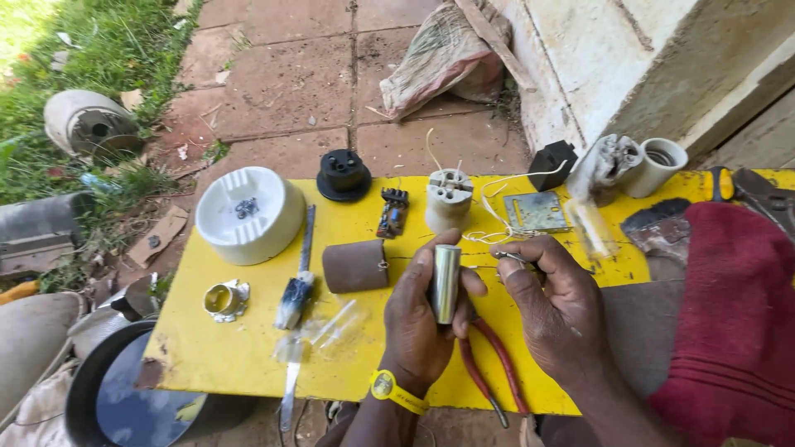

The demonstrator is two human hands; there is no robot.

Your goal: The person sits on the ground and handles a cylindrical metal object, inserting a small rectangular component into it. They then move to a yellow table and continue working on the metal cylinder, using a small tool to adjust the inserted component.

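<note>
Yellow bench [248, 348] stands on red paving [281, 83] beside grass [108, 50]. Above its near edge, left hand [418, 319] grips a metal tube [445, 283]; right hand [556, 308] pinches a wire [497, 217] beside it, over red pliers [489, 372].

A single head-worn camera looks steeply down and forward over a yellow counter [248, 348] set outdoors, close enough that the wearer's left hand [422, 323] and right hand [555, 306] fill the lower centre. The view faces away from the wearer, taking in paving slabs [281, 83] beyond, grass [108, 50] at upper left and a wall [596, 58] at upper right.
</note>
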